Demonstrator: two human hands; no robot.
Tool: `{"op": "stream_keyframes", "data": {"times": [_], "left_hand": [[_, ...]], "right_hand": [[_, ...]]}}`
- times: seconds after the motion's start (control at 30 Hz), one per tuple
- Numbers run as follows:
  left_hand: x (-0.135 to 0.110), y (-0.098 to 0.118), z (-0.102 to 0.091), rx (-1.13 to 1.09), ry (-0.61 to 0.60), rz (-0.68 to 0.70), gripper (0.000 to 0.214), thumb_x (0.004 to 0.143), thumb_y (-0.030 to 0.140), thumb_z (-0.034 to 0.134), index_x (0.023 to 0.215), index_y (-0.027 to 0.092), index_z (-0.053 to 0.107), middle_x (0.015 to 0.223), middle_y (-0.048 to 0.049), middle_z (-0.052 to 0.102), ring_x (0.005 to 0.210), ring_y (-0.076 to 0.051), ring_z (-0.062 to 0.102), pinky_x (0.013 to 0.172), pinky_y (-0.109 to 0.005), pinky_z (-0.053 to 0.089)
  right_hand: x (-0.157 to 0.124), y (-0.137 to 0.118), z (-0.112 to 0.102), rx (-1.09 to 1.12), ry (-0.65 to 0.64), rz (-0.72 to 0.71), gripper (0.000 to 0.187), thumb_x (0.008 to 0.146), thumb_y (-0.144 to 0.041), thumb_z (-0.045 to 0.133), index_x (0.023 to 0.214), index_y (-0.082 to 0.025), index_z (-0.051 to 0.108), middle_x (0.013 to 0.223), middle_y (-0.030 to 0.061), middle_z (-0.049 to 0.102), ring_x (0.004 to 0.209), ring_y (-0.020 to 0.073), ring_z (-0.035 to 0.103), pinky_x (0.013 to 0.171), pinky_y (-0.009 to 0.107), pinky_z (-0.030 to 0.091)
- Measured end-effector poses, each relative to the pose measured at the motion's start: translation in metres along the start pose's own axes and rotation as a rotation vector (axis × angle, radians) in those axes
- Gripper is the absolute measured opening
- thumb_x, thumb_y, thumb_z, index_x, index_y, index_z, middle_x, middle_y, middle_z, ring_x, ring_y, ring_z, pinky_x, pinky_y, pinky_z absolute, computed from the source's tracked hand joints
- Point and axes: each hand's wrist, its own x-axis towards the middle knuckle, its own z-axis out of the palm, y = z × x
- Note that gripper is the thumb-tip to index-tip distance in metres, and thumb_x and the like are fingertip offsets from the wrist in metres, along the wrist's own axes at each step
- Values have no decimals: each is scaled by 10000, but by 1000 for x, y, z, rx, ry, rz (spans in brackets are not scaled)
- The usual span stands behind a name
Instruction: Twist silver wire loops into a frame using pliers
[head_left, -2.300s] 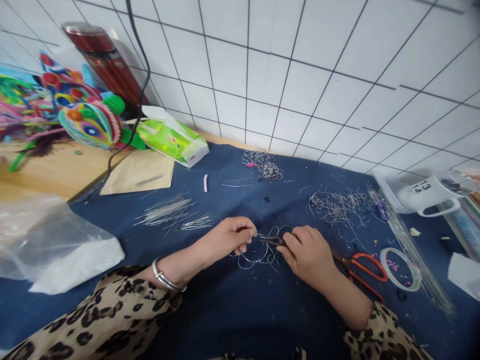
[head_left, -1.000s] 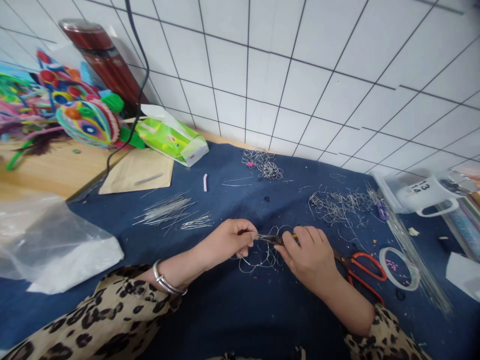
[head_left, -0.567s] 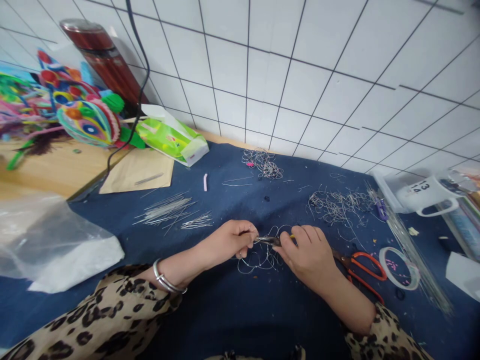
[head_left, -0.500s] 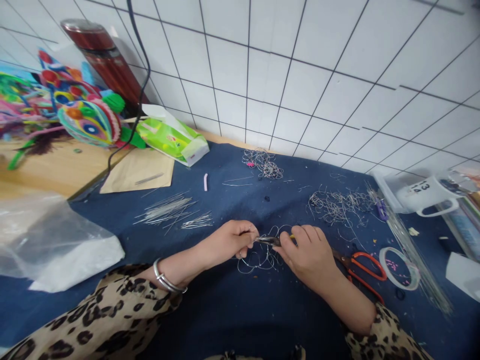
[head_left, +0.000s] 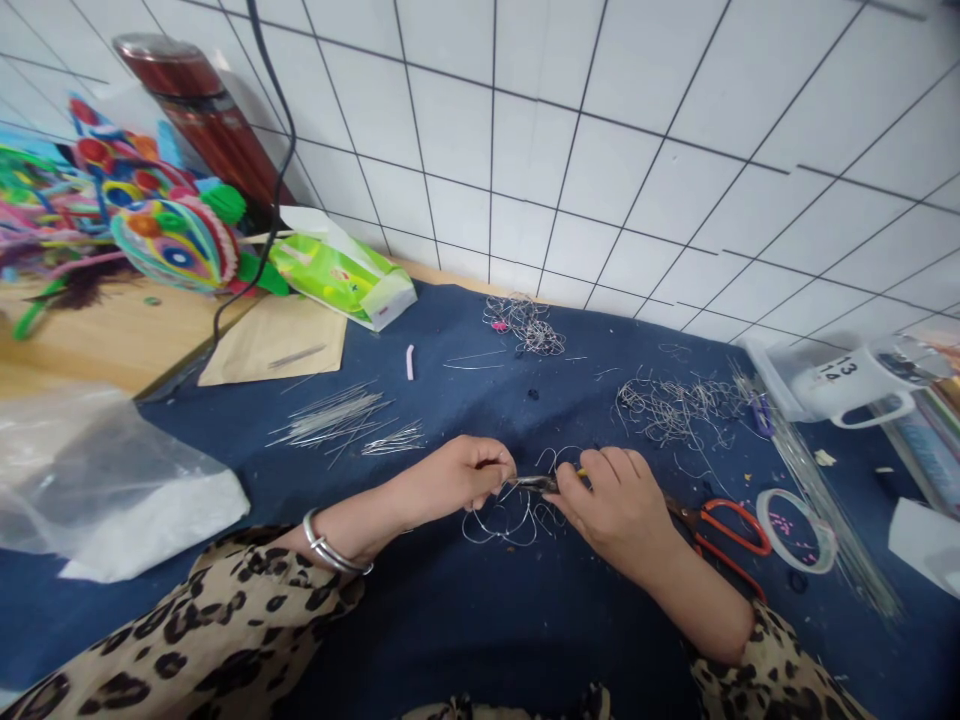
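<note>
My left hand (head_left: 461, 473) is closed in a pinch on a thin silver wire piece (head_left: 506, 515) that curls into loops over the blue cloth (head_left: 480, 620). My right hand (head_left: 619, 505) is closed round small pliers (head_left: 541, 483), whose dark jaws point left and meet the wire at my left fingertips. Both hands hover just above the cloth near its front middle. A silver bangle sits on my left wrist.
Straight wire lengths (head_left: 337, 420) lie left of the hands, with tangled wire heaps at the back (head_left: 525, 328) and right (head_left: 675, 408). Red-handled scissors (head_left: 724, 535) and a tape roll (head_left: 795, 530) lie at right. A clear plastic bag (head_left: 97, 480) sits at left, and a white mug (head_left: 855, 385) at far right.
The hands have stayed together on the wire, with small shifts of the pliers and fingers. The wire loops now hang a little lower and further left under the hands.
</note>
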Motion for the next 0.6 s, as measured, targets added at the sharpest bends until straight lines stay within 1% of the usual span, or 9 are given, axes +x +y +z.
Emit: {"op": "stream_keyframes", "data": {"times": [0.13,0.4,0.6], "left_hand": [[0,1,0,7,-9,-4,136,772,234,441,747,166,556,587,40,485,472,-81,441,467,-196,375],[2,-2,0,-31,-17,-72,141,756,265,461,740,161,554,598,39,488,463,-76,449,448,-189,382],[3,-5,1,-77,-32,-94,138,765,265,465,752,158,550,601,40,490,453,-70,442,432,-184,376]], "right_hand": [[0,0,1,-4,5,2,269,869,-406,453,951,-184,579,806,77,528,787,201,427,696,352,297],[-2,0,7,16,45,-12,275,861,-404,468,973,-177,576,823,79,535,803,203,436,707,351,300],[-3,-4,10,55,26,12,277,868,-420,447,943,-189,580,780,61,527,744,182,424,668,333,281]]}}
